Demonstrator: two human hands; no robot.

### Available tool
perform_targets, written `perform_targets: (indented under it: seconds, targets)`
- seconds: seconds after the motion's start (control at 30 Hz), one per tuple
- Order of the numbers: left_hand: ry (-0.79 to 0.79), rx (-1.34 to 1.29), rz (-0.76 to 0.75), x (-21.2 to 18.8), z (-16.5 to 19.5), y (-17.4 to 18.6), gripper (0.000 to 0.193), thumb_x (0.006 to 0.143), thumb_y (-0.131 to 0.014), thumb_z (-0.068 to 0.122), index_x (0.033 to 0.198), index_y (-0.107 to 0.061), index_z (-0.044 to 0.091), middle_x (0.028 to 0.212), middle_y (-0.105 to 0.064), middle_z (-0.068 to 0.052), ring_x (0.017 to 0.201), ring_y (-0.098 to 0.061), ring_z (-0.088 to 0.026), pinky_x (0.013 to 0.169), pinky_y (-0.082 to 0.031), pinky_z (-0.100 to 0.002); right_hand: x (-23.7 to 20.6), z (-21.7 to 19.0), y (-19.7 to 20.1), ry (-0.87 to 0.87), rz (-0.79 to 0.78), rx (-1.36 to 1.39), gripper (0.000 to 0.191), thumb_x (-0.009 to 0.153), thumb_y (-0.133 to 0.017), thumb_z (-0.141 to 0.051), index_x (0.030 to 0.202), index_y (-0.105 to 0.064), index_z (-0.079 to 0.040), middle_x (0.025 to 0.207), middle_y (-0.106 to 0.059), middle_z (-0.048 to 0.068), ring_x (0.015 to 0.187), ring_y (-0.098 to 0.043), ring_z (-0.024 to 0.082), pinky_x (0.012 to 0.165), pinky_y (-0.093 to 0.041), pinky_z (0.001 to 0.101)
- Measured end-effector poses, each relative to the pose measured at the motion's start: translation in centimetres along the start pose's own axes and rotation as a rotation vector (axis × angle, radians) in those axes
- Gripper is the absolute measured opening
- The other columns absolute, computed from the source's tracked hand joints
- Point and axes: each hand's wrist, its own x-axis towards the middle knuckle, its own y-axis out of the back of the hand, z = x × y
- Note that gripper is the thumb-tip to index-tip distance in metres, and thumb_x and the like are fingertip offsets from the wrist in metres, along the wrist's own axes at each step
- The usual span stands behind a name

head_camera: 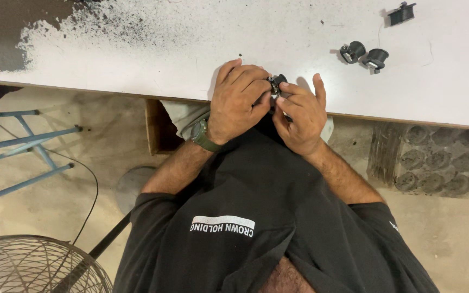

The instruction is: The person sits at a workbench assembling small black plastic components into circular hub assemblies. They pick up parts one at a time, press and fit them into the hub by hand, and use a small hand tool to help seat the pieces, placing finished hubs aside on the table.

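A black shirt (267,184) lies nearest. Just beyond it, the left hand (237,100) and right hand (299,116) close together on a small black part (276,84), held over the near edge of the table (137,59). It looks like fiddly fitting work, mid-step, which calls for a steady pinch and fine fingertip turning. Fingers cover most of the part, so its shape is unclear. Right of it and farther, two like parts (363,54) lie on the table, with a third (401,13) beyond.

My left grip (238,100) and right grip (299,114) meet at the bench (137,59) edge, a small part (276,84) between them. Three loose parts (365,54) lie further right on the bench. A fan (33,266) stands on the floor, lower left.
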Motion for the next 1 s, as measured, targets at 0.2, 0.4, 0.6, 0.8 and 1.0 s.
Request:
perform_targets:
  seconds: [0.2, 0.4, 0.6, 0.8, 1.0]
  targets:
    - [0.006, 0.002, 0.007, -0.1, 0.0, 0.2, 0.014, 0.087, -0.075, 0.009, 0.099, -0.069, 0.01, 0.114, -0.069, -0.001, 0.116, -0.064, -0.02, 0.116, -0.039, -0.048, -0.2, 0.0, -0.2, -0.052, -0.008, 0.012, 0.038, 0.087, -0.079, 0.016, 0.111, -0.062, -0.007, 0.095, -0.068, 0.007, 0.117, -0.071, 0.027, 0.13, -0.025, 0.0536]
    - [0.071, -0.019, 0.027, 0.1, 0.5, 0.3, 0.024, 0.088, -0.076, 0.01, 0.109, -0.066, 0.01, 0.112, -0.071, -0.002, 0.113, -0.065, -0.022, 0.115, -0.041, -0.047, 0.2, -0.7, 1.5, -0.115, 0.021, 0.03, 0.034, 0.09, -0.072, 0.014, 0.116, -0.065, -0.006, 0.105, -0.059, 0.009, 0.124, -0.065, 0.032, 0.132, -0.021, 0.0611]
    - [0.062, -0.033, 0.036, 0.2, 0.3, 0.1, 0.041, 0.092, -0.076, 0.007, 0.132, -0.063, 0.004, 0.106, -0.069, -0.002, 0.106, -0.066, -0.021, 0.112, -0.045, -0.047, 2.2, -1.1, 3.2, -0.28, -0.074, -0.141, 0.032, 0.088, -0.087, -0.012, 0.116, -0.073, -0.006, 0.114, -0.056, 0.012, 0.134, -0.048, 0.036, 0.127, -0.014, 0.0632]
    - [0.013, 0.086, 0.123, -0.1, 0.5, -0.5, 0.025, 0.092, -0.079, 0.007, 0.115, -0.07, 0.008, 0.104, -0.065, -0.005, 0.101, -0.063, -0.025, 0.106, -0.05, -0.048, 3.0, -1.0, 3.0, -0.276, -0.145, -0.197, 0.037, 0.087, -0.093, -0.019, 0.117, -0.075, -0.007, 0.114, -0.059, 0.009, 0.132, -0.051, 0.032, 0.128, -0.011, 0.0625]
    - [-0.141, 0.178, 0.096, -0.3, 0.7, 0.0, 0.022, 0.09, -0.079, 0.005, 0.11, -0.071, 0.007, 0.117, -0.062, -0.007, 0.112, -0.061, -0.027, 0.1, -0.052, -0.045, 2.3, -0.5, 2.9, -0.269, -0.122, -0.17, 0.034, 0.089, -0.092, -0.018, 0.115, -0.074, -0.006, 0.11, -0.059, 0.009, 0.127, -0.053, 0.03, 0.129, -0.011, 0.0623]
